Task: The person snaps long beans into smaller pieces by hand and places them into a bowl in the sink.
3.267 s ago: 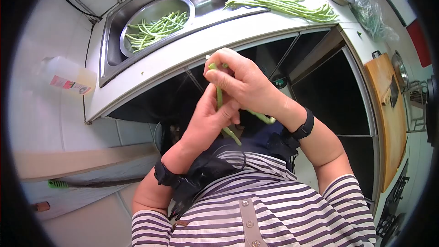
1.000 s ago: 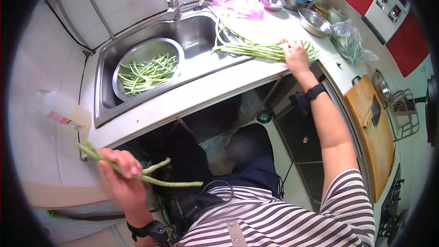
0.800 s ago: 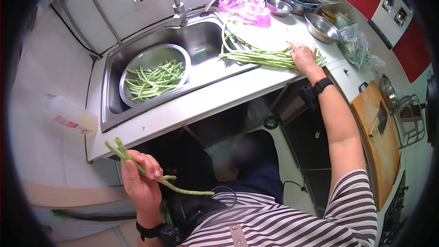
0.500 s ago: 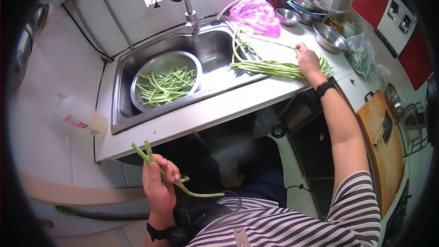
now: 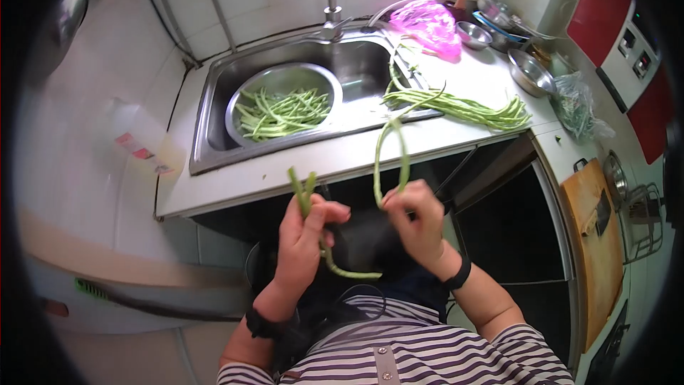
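My left hand (image 5: 303, 232) is closed around a few long green beans (image 5: 302, 189); their ends stick up above the fingers and one tail hangs out below. In my right hand (image 5: 419, 222) another long bean (image 5: 377, 160) is pinched, bent in a loop that rises toward the counter. Both hands are in front of the counter edge, a short way apart. Beyond them, a metal bowl (image 5: 231, 115) full of bean pieces (image 5: 285, 110) sits in the sink (image 5: 206, 146). A bundle of whole long beans (image 5: 484, 110) lies on the counter right of the sink.
A pink plastic bag (image 5: 431, 25), metal bowls (image 5: 531, 71) and a clear bag of greens (image 5: 576, 107) stand along the back right. At right, a wooden cutting board (image 5: 595, 257) carries a knife (image 5: 603, 212). A faucet (image 5: 332, 21) rises behind the sink.
My right hand has come back from the bundle toward my left hand, bringing a long bean with it. My left hand, still holding its beans, has shifted up and right in view.
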Available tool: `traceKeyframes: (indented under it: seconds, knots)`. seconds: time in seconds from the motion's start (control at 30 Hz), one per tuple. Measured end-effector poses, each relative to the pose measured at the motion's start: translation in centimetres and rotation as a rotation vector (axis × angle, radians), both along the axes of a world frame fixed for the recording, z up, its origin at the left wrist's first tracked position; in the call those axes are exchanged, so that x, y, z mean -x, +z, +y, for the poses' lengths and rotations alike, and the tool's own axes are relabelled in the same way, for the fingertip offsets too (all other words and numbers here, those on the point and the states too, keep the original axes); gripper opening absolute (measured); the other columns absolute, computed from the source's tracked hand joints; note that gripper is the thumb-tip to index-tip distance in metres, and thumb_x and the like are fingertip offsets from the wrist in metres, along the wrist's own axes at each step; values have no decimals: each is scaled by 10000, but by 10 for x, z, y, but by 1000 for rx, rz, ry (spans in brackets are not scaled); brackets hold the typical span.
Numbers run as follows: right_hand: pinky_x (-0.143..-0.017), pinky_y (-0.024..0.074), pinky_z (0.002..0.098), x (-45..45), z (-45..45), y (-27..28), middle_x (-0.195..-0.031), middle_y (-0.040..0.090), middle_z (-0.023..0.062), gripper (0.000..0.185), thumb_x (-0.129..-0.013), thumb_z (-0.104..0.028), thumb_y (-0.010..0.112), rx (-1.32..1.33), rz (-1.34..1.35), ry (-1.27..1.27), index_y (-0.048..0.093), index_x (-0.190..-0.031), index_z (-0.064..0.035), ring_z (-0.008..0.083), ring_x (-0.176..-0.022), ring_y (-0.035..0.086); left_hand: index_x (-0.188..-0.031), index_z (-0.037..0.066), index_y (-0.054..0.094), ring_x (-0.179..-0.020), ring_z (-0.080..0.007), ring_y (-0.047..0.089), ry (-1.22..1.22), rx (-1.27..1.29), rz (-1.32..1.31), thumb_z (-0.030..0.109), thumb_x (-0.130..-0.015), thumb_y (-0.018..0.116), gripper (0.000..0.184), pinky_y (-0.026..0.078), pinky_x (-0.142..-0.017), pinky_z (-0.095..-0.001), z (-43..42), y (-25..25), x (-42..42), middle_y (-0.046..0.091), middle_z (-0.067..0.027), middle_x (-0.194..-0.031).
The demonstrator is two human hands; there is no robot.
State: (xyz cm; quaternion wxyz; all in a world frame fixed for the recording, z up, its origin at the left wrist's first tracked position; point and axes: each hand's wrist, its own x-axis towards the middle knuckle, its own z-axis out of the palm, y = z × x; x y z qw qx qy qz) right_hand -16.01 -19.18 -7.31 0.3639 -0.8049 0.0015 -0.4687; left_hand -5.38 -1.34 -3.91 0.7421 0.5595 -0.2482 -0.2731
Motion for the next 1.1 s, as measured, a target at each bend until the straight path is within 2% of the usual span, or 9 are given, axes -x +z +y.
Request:
traceKeyframes:
  seconds: [0.1, 0.2, 0.37, 0.6, 0.67, 0.73, 0.8, 0.87, 1.1]
  knots:
    - [-564, 510, 304, 12, 41, -16, -832, 632, 105, 130, -734, 34, 691, 154, 120, 255, 630, -832, -25, 243, -668, 617, -1070, 60, 464, -1028, -174, 643, -88, -73, -79, 259, -1031, 440, 204, 473, -636, -220, -5, -2, -2, 645, -142, -1159]
    - [-541, 498, 303, 19, 61, -23, -823, 599, 83, 147, -740, -79, 693, 327, 201, 460, 644, -875, -50, 219, -658, 609, -1069, 39, 497, -893, -101, 644, -79, 55, 27, 249, -1016, 490, 216, 457, -617, -190, -7, -12, 1, 657, -112, -1094]
    - [-587, 503, 319, 17, 75, -35, -849, 580, 68, 160, -768, -115, 669, 428, 248, 552, 628, -918, -74, 212, -708, 609, -1068, 49, 482, -684, -66, 579, -130, 14, 74, 269, -1004, 514, 231, 422, -573, -183, 4, -2, 8, 682, -126, -990]
    - [-657, 520, 355, 25, 63, -11, -974, 629, 96, 222, -693, -66, 717, 353, 366, 367, 603, -883, -58, 251, -792, 637, -1040, 56, 477, -588, -48, 491, -154, 134, 128, 252, -999, 530, 207, 410, -553, -193, 18, -11, 5, 686, -130, -910]
    - [-674, 524, 361, 22, 44, -7, -1024, 629, 135, 283, -679, 9, 692, 140, 178, 243, 577, -933, -41, 281, -836, 638, -1026, 60, 476, -584, -52, 489, -190, 65, 127, 250, -997, 534, 200, 413, -552, -196, 21, -14, 7, 687, -127, -890]
    - [-715, 525, 370, 18, 40, 17, -1036, 620, 186, 563, -687, 36, 672, 33, 234, 79, 494, -1220, 5, 325, -873, 630, -1002, 61, 487, -575, -56, 481, -222, 15, 123, 248, -991, 545, 196, 403, -539, -194, 18, -14, 12, 675, -101, -836]
    - [-742, 516, 375, 8, 33, 22, -1010, 610, 166, 600, -687, 28, 686, 224, 236, 93, 499, -1257, 17, 320, -863, 624, -992, 59, 495, -557, -55, 471, -245, -26, 99, 259, -990, 546, 207, 395, -520, -186, 12, -14, 18, 665, -97, -815]
    - [-719, 494, 359, 8, 32, 21, -948, 573, 117, 486, -749, -82, 691, 532, 314, 140, 556, -1204, 25, 257, -824, 586, -1027, 42, 516, -564, -58, 492, -214, -53, 76, 243, -991, 545, 207, 402, -517, -183, 9, -18, 21, 648, -73, -797]
    - [-649, 465, 346, 12, 24, 8, -783, 477, 78, 295, -681, -88, 670, 616, 409, 39, 576, -954, -25, 236, -693, 521, -1035, 22, 573, -562, -46, 497, -283, -279, -39, 242, -1003, 522, 228, 395, -518, -190, 16, -29, 24, 602, -23, -683]
